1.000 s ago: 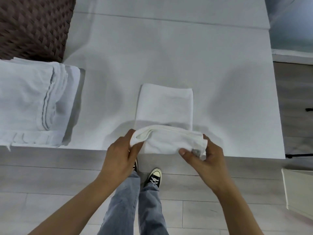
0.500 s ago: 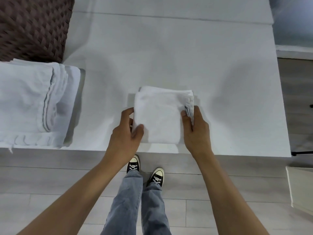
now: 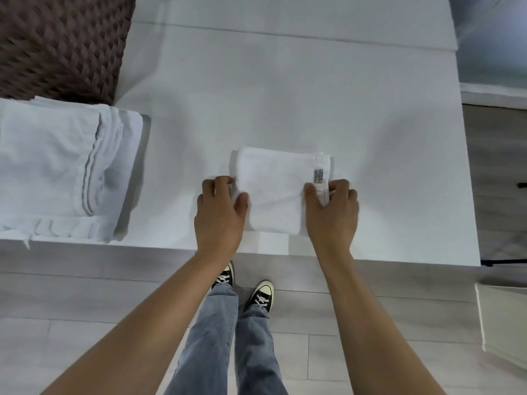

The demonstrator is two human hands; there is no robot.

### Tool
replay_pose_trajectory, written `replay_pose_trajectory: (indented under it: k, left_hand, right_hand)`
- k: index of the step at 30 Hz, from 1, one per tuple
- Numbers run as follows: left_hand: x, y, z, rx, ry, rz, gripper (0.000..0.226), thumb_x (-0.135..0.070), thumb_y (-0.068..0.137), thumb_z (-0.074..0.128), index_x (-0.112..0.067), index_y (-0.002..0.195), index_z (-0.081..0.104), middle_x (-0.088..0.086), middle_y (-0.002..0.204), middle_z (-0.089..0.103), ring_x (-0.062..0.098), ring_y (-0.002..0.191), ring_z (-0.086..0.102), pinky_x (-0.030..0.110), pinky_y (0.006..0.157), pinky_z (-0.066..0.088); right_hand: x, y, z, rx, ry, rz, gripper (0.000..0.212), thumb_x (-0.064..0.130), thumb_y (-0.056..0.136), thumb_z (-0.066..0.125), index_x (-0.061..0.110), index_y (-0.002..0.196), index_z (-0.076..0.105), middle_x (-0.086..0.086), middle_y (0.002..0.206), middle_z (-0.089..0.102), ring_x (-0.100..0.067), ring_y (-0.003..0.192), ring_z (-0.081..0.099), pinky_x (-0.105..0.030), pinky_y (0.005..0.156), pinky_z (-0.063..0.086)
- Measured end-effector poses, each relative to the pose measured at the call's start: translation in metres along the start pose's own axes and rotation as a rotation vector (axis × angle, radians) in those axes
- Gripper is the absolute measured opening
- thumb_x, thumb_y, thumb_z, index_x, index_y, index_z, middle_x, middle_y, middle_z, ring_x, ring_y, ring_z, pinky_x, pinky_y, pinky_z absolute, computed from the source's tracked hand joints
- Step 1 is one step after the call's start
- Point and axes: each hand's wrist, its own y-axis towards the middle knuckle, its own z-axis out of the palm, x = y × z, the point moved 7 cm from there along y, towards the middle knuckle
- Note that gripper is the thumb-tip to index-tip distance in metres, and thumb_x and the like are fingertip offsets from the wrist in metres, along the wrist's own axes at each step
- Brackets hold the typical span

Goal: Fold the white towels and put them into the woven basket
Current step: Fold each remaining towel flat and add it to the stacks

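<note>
Towel (image 3: 278, 192): now doubled into a compact square on the table (image 3: 285, 89).
Hands: left hand (image 3: 221, 215) and right hand (image 3: 332, 216) pinch its side edges.
Next: probably the woven basket (image 3: 60, 44).

A single wide-angle head view looks steeply down from above the person's own arms. The flat white table (image 3: 285, 95) fills the upper frame, close below; the grey plank floor (image 3: 85, 309) runs across the lower frame, farther down.
</note>
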Motion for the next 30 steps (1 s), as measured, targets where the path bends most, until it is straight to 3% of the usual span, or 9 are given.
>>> replay_pose_trajectory:
  k: [2,6,9,12,14,16,22,27,30]
  left_hand:
    - [0.001,-0.007,0.001,0.032,-0.003,-0.039,0.035,-0.034,0.098,0.056,-0.015,0.128,0.052,0.006,0.124,0.053,0.028,0.100,0.058,0.034,0.071,0.039]
    - [0.008,-0.025,0.003,0.139,-0.106,-0.178,0.035,-0.035,0.099,0.056,-0.017,0.128,0.052,0.003,0.119,0.059,0.024,0.104,0.059,0.030,0.079,0.036]
    - [0.012,-0.043,-0.001,0.229,-0.140,-0.250,0.040,-0.038,0.099,0.056,-0.015,0.132,0.053,0.000,0.119,0.064,0.023,0.109,0.060,0.028,0.081,0.036]
    - [0.013,-0.060,-0.010,0.271,-0.201,-0.279,0.037,-0.039,0.099,0.056,-0.015,0.127,0.058,-0.006,0.103,0.062,0.017,0.095,0.060,0.026,0.076,0.038]
    - [0.013,-0.071,-0.019,0.266,-0.222,-0.265,0.028,-0.040,0.099,0.056,-0.018,0.117,0.059,-0.013,0.092,0.059,0.011,0.084,0.057,0.025,0.066,0.037]
    - [0.013,-0.080,-0.029,0.267,-0.235,-0.256,0.021,-0.041,0.099,0.056,-0.022,0.108,0.056,-0.017,0.088,0.057,0.006,0.079,0.055,0.018,0.061,0.035]
    - [0.012,-0.098,-0.072,0.240,-0.298,-0.269,0.017,-0.040,0.098,0.058,-0.024,0.103,0.055,-0.010,0.090,0.062,0.002,0.078,0.057,0.016,0.058,0.036]
    - [0.023,-0.098,-0.122,0.150,-0.402,-0.298,0.011,-0.037,0.096,0.063,-0.028,0.097,0.055,-0.012,0.090,0.065,0.005,0.079,0.062,0.017,0.060,0.039]
    - [0.037,-0.094,-0.151,0.102,-0.496,-0.324,0.010,-0.037,0.095,0.064,-0.029,0.095,0.058,-0.008,0.091,0.068,0.011,0.081,0.066,0.023,0.064,0.044]
  right_hand:
    - [-0.003,-0.009,-0.006,-0.003,-0.046,0.011,0.038,0.049,0.097,0.058,0.018,0.118,0.053,-0.005,0.113,0.054,-0.026,0.094,0.054,-0.035,0.074,0.042]
    - [-0.021,-0.031,-0.011,0.164,0.040,0.262,0.037,0.045,0.097,0.054,0.024,0.126,0.047,-0.002,0.117,0.046,-0.017,0.079,0.055,-0.037,0.075,0.047]
    - [-0.033,-0.040,-0.016,0.241,0.131,0.394,0.038,0.044,0.095,0.059,0.022,0.124,0.050,-0.004,0.113,0.057,-0.017,0.087,0.059,-0.048,0.082,0.058]
    - [-0.042,-0.052,-0.019,0.390,0.227,0.528,0.028,0.041,0.096,0.062,0.014,0.106,0.062,0.001,0.096,0.064,-0.020,0.087,0.062,-0.041,0.079,0.059]
    - [-0.045,-0.066,-0.019,0.473,0.364,0.603,0.020,0.036,0.092,0.069,0.017,0.089,0.069,-0.006,0.095,0.072,-0.028,0.091,0.068,-0.045,0.086,0.057]
    - [-0.043,-0.073,-0.026,0.476,0.376,0.542,0.020,0.034,0.088,0.071,0.014,0.088,0.072,-0.011,0.095,0.074,-0.026,0.089,0.067,-0.044,0.088,0.056]
    - [-0.003,-0.088,-0.048,0.447,0.317,0.318,0.037,0.033,0.090,0.066,-0.003,0.094,0.062,-0.002,0.074,0.053,-0.017,0.068,0.047,-0.032,0.067,0.036]
    - [0.059,-0.093,-0.049,0.461,0.235,0.136,0.037,0.035,0.090,0.065,0.003,0.075,0.053,0.001,0.063,0.044,-0.016,0.059,0.039,-0.032,0.060,0.029]
    - [0.105,-0.099,-0.041,0.531,0.243,0.054,0.029,0.034,0.090,0.065,0.009,0.076,0.059,-0.002,0.063,0.052,-0.017,0.060,0.045,-0.032,0.061,0.034]
